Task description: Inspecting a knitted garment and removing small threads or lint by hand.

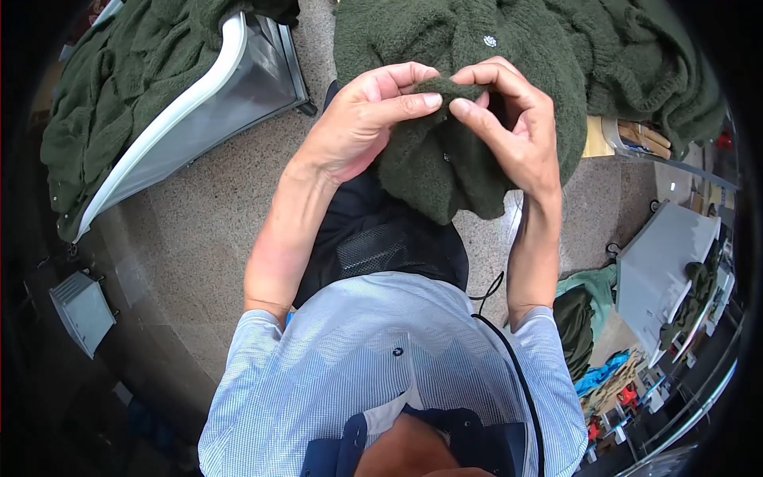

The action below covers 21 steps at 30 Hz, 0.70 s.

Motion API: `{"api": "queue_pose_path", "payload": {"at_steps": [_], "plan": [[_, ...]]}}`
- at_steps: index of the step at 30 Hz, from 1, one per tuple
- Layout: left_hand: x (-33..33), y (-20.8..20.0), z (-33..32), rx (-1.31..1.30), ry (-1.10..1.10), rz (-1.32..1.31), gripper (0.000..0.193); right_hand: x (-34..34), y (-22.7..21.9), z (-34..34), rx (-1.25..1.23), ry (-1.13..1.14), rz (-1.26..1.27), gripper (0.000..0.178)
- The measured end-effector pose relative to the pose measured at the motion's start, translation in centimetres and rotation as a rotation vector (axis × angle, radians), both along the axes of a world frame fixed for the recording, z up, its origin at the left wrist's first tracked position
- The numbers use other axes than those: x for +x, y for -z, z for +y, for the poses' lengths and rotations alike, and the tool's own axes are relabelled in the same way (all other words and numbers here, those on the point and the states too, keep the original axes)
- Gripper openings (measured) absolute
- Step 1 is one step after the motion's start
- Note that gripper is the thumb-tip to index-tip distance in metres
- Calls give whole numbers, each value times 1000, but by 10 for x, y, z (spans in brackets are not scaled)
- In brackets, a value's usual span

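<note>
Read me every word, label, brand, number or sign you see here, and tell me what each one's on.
None can be read.
Dark green knit garment held by the left hand and right hand: no lettering shows.
Light blue shirt: no lettering shows.
Small white ornament on the green knitwear beyond the hands: no letters I can make out.
Blue items and red items at lower right: too small and blurred to tell.
</note>
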<state>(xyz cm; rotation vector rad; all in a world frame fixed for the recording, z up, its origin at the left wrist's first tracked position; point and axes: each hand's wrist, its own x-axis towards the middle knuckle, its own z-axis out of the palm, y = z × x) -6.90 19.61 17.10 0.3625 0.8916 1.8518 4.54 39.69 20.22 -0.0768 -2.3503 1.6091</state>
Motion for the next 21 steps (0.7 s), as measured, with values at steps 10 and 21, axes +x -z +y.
{"api": "queue_pose_path", "payload": {"at_steps": [10, 21], "plan": [[-4, 4, 5, -40, 40, 149, 25, -6, 6, -4, -298, -4, -97, 10], [-6, 10, 2, -1, 65, 9, 27, -6, -7, -3, -5, 20, -188, 15]]}}
